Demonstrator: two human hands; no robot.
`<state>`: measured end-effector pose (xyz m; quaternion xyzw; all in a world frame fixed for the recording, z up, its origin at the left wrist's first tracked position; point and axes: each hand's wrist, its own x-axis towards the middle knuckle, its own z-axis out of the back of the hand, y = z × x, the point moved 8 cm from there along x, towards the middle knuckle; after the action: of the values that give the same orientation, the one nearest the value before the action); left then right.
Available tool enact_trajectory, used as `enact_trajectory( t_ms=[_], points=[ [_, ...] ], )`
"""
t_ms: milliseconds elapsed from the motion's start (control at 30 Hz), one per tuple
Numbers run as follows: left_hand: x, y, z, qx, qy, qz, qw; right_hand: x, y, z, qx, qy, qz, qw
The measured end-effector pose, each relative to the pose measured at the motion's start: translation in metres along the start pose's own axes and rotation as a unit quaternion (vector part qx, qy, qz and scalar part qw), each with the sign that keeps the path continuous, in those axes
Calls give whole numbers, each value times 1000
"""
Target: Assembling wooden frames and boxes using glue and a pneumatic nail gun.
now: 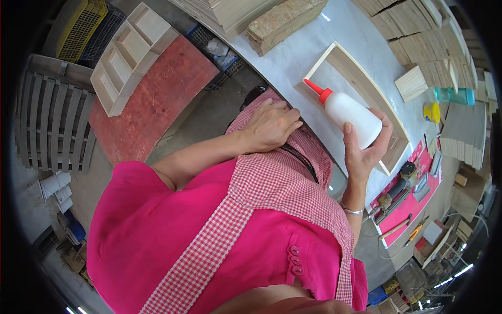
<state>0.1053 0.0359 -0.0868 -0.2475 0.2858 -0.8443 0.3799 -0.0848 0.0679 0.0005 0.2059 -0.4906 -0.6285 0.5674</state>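
A white squeeze bottle [353,118] with a red pointed nozzle is in my right hand [368,149], the fingers wrapped round its lower end. Its tip points up and left, over the near left corner of a shallow wooden frame [361,76] on the pale worktop. My left hand [272,124] lies against the checked apron [300,152] at the worktop's edge. Its fingers are curled and their tips are hidden, so what they hold, if anything, does not show.
A block of wooden strips [282,23] sits at the worktop's far edge. Stacked boards [423,47], a yellow tub [432,112] and hand tools [397,193] are at the right. To the left, a compartmented wooden box [130,57] rests on a red board [157,99].
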Motion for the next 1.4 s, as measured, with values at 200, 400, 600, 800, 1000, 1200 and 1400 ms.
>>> enact_trajectory(
  t_ms=[200,400,600,800,1000,1200,1400],
  points=[
    [0,6,-3,-3,5,13,1000,3,3,-3,-8,-10,1,1000],
    [-1,22,-8,-23,37,53,998,14,1,0,-34,-38,17,999],
    [0,29,-8,-28,47,60,997,29,-2,-1,-44,-62,8,997],
    [-2,36,-10,-43,60,79,994,44,-4,3,-80,-102,23,991],
    [-1,39,-9,-71,41,72,994,62,-7,3,-100,-124,31,987],
    [0,39,-5,-71,46,71,994,68,-7,9,-108,-133,26,985],
    [3,38,-6,-78,29,55,995,61,-14,31,-112,-152,6,982]
  ],
)
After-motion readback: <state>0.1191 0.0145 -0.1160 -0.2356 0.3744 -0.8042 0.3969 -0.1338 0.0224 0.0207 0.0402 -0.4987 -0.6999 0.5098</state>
